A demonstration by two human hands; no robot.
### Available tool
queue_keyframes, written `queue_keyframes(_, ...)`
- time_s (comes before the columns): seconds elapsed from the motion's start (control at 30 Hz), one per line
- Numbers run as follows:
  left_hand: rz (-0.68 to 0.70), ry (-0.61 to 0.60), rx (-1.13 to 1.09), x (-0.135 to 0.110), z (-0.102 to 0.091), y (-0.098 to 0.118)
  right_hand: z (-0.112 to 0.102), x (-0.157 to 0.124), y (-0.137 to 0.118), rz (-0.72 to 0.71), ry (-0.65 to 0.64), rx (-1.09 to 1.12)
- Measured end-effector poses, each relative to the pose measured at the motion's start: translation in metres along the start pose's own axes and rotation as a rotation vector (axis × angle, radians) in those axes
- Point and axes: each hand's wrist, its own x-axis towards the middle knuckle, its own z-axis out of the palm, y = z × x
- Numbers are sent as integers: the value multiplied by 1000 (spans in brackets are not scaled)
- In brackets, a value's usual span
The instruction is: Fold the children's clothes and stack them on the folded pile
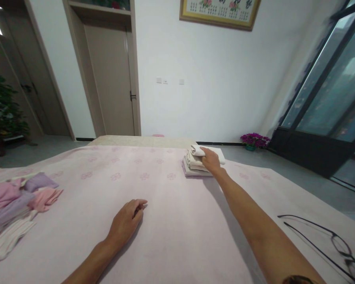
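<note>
Right hand point(210, 159) out at full stretch, and it's on the folded white cloth point(197, 150) at the top of a neat stack point(191, 165), fingers laid over the rolled front edge; whether they're pinching it or merely pressing, I cannot tell. That stack sits near the far edge of the pink flower-printed cover point(165, 221), cream and white folds in the middle, a lilac edge showing at the bottom. Over to the left hand point(126, 219), well apart from the stack, low over the cover, fingers loosely curled with a small gap under the thumb and index finger. Further left, a loose heap of clothes point(6, 197), pink, lilac and coral, with a striped garment point(10, 238) at its near side. Out right, beyond the forearm, black-framed eyeglasses point(333, 234) lie with their temples spread. Past the cover, purple flowers point(254, 139) in a pot by the wall point(213, 90), and a closed door point(109, 75) to the left.
</note>
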Motion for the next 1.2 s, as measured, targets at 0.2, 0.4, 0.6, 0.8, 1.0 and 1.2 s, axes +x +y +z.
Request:
queue_keyframes(0.2,7,-24,30,0,-2,6,-1,-4,-2,-50,-105,-39)
queue_keyframes(0.4,42,-16,29,-1,-3,6,-22,-11,-17,-120,-151,-23)
queue_keyframes(0.6,50,-5,36,0,-6,9,-32,-88,-96,-353,-113,203)
queue_keyframes(0.8,48,54,0,4,-5,-2,-16,-188,-146,-309,-581,180)
queue_keyframes(1.0,-35,248,-5,9,-10,-23,-16,-211,-159,-263,-487,108)
queue_keyframes(1.2,-155,552,72,3,-69,-52,-12,-210,-161,-267,-434,93)
